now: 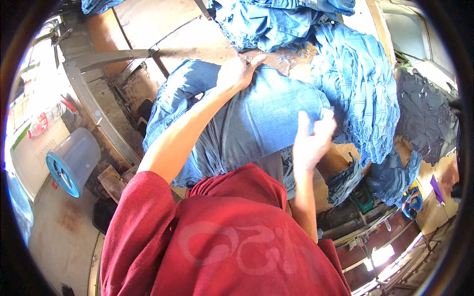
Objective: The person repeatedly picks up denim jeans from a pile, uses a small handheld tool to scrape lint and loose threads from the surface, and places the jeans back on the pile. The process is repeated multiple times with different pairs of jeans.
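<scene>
A pair of blue jeans (284, 106), or a similar denim garment, lies bunched across my lap and the work surface before me. Its upper part is bright blue, and a greyer fold faces me. At the far edge of the denim, my left hand (236, 75) is closed on the cloth, thumb sticking out to the right and the other fingers mostly hidden. Beside the garment's right edge, my right hand (314, 142) is raised with thumb and fingers apart. Strong light washes out its fingertips, so contact with the cloth is unclear.
Crumpled denim piles stand at the far side (269, 27) and right (353, 91). Dark grey garments (427, 116) lie farther right, with loose denim (392, 177) below. At left are a metal frame (81, 93) and a clear tub with a blue rim (74, 160).
</scene>
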